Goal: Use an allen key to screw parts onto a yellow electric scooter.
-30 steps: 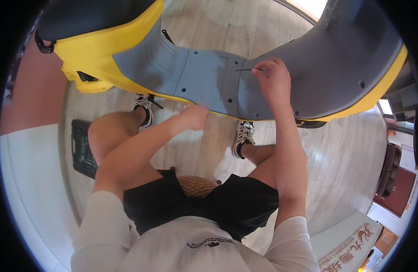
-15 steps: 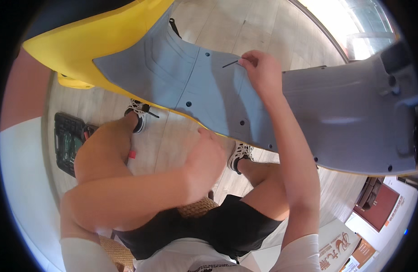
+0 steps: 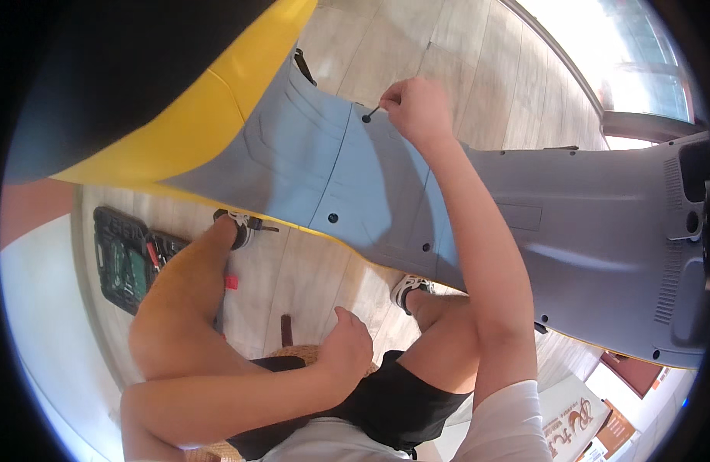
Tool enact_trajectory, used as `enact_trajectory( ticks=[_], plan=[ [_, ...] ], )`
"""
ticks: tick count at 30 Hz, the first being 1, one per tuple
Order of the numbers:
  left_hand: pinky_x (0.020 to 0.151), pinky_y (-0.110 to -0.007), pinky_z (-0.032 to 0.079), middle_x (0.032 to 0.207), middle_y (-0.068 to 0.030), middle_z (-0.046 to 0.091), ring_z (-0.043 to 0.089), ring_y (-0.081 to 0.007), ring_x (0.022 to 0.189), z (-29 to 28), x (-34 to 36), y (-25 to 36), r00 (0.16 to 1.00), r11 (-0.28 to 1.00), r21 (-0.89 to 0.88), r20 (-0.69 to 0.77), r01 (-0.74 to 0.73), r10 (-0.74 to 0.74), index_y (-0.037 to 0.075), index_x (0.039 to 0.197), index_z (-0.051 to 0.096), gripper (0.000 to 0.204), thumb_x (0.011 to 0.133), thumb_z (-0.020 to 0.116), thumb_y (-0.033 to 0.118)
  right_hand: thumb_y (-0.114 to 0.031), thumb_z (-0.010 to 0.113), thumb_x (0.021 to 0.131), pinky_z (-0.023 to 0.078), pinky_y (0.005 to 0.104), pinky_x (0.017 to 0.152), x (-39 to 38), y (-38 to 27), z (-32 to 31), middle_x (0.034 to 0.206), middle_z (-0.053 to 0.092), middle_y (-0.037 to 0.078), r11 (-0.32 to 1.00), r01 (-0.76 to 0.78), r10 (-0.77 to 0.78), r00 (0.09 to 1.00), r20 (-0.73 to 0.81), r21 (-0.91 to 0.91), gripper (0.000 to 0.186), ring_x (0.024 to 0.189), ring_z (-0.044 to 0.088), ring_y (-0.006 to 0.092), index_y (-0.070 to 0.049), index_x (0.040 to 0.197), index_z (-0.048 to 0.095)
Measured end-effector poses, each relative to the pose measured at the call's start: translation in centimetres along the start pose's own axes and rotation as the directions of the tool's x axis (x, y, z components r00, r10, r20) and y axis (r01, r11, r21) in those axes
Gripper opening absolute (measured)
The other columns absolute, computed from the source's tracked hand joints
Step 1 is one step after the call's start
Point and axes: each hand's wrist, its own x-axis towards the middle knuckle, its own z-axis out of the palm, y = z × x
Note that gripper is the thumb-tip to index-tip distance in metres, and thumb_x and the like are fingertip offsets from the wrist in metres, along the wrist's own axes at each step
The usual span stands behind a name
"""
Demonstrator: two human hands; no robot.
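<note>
In front of me stretches the grey-blue footboard panel point(image 3: 301, 165) of what looks like a yellow scooter, with several dark screw holes. My right hand point(image 3: 419, 112) pinches a thin black rod-shaped tool point(image 3: 375, 113) between thumb and fingers. Its lower tip meets the screw hole point(image 3: 366, 118) near the panel's far edge; whether it sits inside, I cannot make out. Over my lap, apart from the panel, my left hand point(image 3: 347, 346) is loosely closed with the thumb raised. Its curled fingers hide whatever may be in them. Another screw hole point(image 3: 333, 218) shows near the panel's near edge.
An open tool case point(image 3: 122, 262) lies on the wooden floor at the left, beside my leg. Nearby is a small red object point(image 3: 231, 282). Yellow bodywork point(image 3: 201, 108) rises at the upper left. White printed boxes point(image 3: 578, 420) stand at the lower right.
The black rod has moved left and down, from above the panel to the far screw hole. My left hand has drawn back toward my lap. The view has shifted, placing the panel lower.
</note>
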Motion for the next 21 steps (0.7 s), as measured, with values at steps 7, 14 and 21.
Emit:
enact_trajectory(
  ticks=[7,14,21],
  plan=[
    [0.105,-0.052,0.038,0.125,-0.0213,0.063,0.057,-0.0377,0.119,-0.2,0.7,0.7,0.997,0.998,-0.058,-0.076,0.025,-0.03,-0.003,0.126,0.06,0.039,0.094,0.052,0.018,-0.003,0.068,0.076,0.054,0.041,0.074,0.4,-0.2,0.9,0.081,0.071,0.017,0.993,0.058,-0.058,0.998,-0.002,-0.103,0.01,0.079,0.068,0.0334,-0.004,0.081,0.076],
    [0.105,-0.053,0.038,0.125,-0.0217,0.063,0.056,-0.0369,0.12,0.0,1.0,1.3,0.997,1.0,0.012,-0.078,-0.006,0.007,-0.003,0.127,0.061,0.04,0.094,0.052,0.018,0.004,0.064,0.07,0.055,0.0419,0.076,0.2,-0.2,0.1,0.084,0.069,0.017,0.975,0.17,-0.155,0.982,0.109,-0.14,0.015,0.089,0.066,0.0338,-0.004,0.078,0.073],
    [0.105,-0.055,0.038,0.126,-0.0212,0.063,0.056,-0.0365,0.122,-0.1,1.6,2.3,0.998,0.998,0.023,-0.011,-0.054,0.055,-0.002,0.127,0.062,0.04,0.094,0.051,0.019,0.002,0.066,0.067,0.055,0.0416,0.075,0.1,-0.8,0.3,0.084,0.069,0.016,0.949,0.285,-0.27,0.956,0.119,-0.133,0.014,0.088,0.066,0.0339,-0.005,0.077,0.072]
  ],
)
